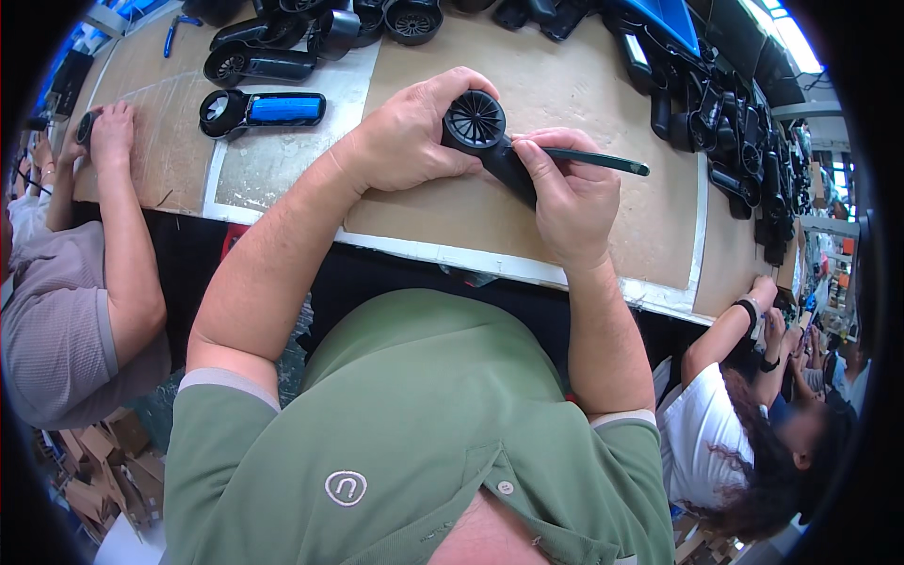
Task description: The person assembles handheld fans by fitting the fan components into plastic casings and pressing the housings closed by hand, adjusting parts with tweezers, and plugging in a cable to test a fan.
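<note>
My left hand (pixel 410 137) is closed around the round, grilled head of a black handheld fan (pixel 474 121), thumb and forefinger on its rim. The fan is tilted over the table, its handle pointing down and right toward my right hand (pixel 576 202). Between the thumb and fingers of that hand is a slim dark stick-shaped tool (pixel 603 161); its tip is near where the fan's head meets the handle. I cannot tell whether the tool is a pen or tweezers. To the left lies another fan housing (pixel 223 114) with a blue cell (pixel 285 109) in its handle.
Black fan parts (pixel 273 64) crowd the table's far side, and a bigger heap (pixel 702 113) runs down the right, beside a blue bin (pixel 664 19). Blue-handled pliers (pixel 170 36) lie far left. A co-worker's hand (pixel 113 132) is at left, another person's arm (pixel 730 325) at right.
</note>
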`<state>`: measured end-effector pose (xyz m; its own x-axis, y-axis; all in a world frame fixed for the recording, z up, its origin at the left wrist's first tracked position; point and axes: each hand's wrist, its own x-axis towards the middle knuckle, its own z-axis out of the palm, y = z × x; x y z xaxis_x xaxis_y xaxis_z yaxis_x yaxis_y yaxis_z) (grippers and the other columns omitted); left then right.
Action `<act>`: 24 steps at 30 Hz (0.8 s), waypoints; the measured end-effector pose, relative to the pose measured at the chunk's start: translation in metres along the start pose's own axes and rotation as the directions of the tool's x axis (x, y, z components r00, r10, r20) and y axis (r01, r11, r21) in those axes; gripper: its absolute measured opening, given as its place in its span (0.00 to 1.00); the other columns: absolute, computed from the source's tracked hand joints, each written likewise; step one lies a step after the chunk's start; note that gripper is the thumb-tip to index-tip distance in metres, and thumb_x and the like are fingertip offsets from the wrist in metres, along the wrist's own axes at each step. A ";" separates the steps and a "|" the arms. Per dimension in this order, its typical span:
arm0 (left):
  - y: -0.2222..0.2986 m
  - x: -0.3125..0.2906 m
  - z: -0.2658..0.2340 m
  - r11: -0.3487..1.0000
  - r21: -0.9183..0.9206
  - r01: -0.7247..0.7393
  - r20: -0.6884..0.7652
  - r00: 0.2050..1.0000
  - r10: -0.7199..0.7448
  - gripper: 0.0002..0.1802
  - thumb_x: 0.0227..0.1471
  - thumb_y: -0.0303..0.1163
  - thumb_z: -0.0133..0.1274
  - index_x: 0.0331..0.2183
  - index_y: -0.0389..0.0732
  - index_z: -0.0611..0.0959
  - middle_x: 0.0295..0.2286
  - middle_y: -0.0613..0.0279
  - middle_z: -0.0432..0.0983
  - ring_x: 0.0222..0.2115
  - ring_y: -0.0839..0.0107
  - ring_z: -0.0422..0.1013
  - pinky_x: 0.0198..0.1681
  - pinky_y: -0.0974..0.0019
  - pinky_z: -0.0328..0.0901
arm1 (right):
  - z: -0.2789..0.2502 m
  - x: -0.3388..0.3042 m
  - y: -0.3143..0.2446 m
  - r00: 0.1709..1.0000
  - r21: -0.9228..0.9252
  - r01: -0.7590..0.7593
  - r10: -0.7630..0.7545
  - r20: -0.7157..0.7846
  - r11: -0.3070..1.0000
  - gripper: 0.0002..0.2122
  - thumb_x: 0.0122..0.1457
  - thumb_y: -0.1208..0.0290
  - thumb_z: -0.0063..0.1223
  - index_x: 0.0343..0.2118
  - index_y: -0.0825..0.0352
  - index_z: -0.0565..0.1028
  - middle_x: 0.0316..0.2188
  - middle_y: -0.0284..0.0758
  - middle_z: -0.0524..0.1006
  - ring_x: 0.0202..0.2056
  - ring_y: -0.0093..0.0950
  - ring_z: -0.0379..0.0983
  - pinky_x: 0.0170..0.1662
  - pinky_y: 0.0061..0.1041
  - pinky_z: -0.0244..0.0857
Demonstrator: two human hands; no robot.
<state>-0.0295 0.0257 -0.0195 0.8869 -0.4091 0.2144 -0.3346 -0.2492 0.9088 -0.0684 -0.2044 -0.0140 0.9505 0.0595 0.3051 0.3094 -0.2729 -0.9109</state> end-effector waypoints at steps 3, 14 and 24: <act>0.000 0.000 0.000 1.000 -0.004 0.004 0.004 1.000 -0.004 0.38 0.40 0.19 0.76 0.54 0.43 0.79 0.43 0.59 0.84 0.40 0.64 0.79 0.51 0.62 0.75 | 0.002 0.000 -0.002 1.000 -0.052 0.018 -0.018 -0.001 0.998 0.03 0.64 0.81 0.65 0.39 0.68 0.84 0.34 0.35 0.86 0.31 0.23 0.78 0.36 0.20 0.73; -0.004 0.001 0.001 0.999 0.009 -0.047 -0.010 0.999 0.047 0.42 0.37 0.17 0.76 0.56 0.45 0.79 0.41 0.62 0.84 0.38 0.67 0.79 0.47 0.64 0.75 | 0.013 -0.002 0.015 0.931 -0.129 0.353 -0.361 -0.048 0.927 0.03 0.63 0.81 0.66 0.39 0.69 0.84 0.35 0.36 0.85 0.31 0.25 0.78 0.35 0.23 0.72; -0.006 0.000 0.002 0.999 0.030 -0.041 -0.026 0.999 0.042 0.42 0.37 0.18 0.76 0.56 0.46 0.79 0.41 0.62 0.84 0.39 0.66 0.80 0.49 0.64 0.75 | -0.002 0.003 -0.005 1.000 -0.026 -0.015 0.015 0.004 1.000 0.01 0.64 0.80 0.66 0.37 0.69 0.84 0.29 0.32 0.84 0.28 0.21 0.74 0.32 0.18 0.68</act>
<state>-0.0286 0.0255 -0.0255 0.8802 -0.3962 0.2614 -0.3801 -0.2586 0.8881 -0.0672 -0.2044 -0.0079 0.9553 0.0595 0.2898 0.2940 -0.2990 -0.9078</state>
